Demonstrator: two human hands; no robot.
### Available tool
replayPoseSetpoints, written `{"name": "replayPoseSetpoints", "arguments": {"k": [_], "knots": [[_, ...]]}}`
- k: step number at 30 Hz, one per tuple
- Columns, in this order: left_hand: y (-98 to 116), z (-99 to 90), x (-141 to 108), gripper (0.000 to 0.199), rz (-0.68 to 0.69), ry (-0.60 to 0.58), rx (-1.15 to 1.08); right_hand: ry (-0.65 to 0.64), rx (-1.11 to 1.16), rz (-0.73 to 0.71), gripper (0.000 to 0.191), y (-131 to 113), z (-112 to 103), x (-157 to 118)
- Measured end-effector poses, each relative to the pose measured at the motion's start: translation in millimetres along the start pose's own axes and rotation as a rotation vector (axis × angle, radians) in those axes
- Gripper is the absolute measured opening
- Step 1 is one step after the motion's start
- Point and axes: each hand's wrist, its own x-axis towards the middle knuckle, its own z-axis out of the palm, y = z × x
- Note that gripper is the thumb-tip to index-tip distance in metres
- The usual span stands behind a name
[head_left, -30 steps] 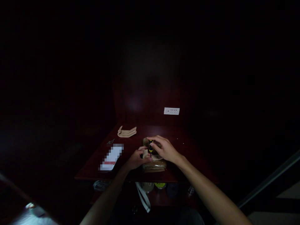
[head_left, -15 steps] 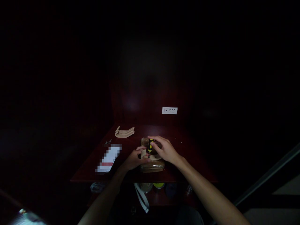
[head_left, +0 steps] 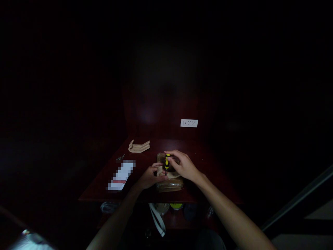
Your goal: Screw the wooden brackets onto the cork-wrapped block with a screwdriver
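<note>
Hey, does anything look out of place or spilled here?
Perhaps the long, whitish flat strap: it dangles below the front of the dark red tabletop, looking stray. No spill or damage stands out.

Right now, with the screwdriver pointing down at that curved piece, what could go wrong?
The screwdriver in the right hand could slip and jab the left hand, whose thumb lies close to the tip. The curved piece might skid, since it appears to rest on a block with glossy wrapping. The small metal pieces lie near the table's left edge, so a bump could send them off.
</note>
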Motion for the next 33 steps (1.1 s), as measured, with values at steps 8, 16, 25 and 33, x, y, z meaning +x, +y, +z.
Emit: {"name": "replayPoseSetpoints", "arguments": {"k": [8, 16, 25, 33], "knots": [[-1, 0.3, 1, 0.03, 0.006, 0.003, -0.019, 0.004, -0.055, -0.024, 0.033, -4, 1, -3], [-4, 0.5, 1, 0.033, 0.022, -0.002, -0.006, -0.016, -0.053, -0.016, 0.031, 0, -3, -1], [-1, -0.3, 1, 0.034, -0.011, -0.001, 0.014, -0.023, -0.037, -0.034, 0.03, -8, -4, 2], [-1, -0.3, 0, 0.034, 0.001, -0.002, 0.014, 0.006, -0.056, -0.002, 0.023, -8, -3, 3]]}}
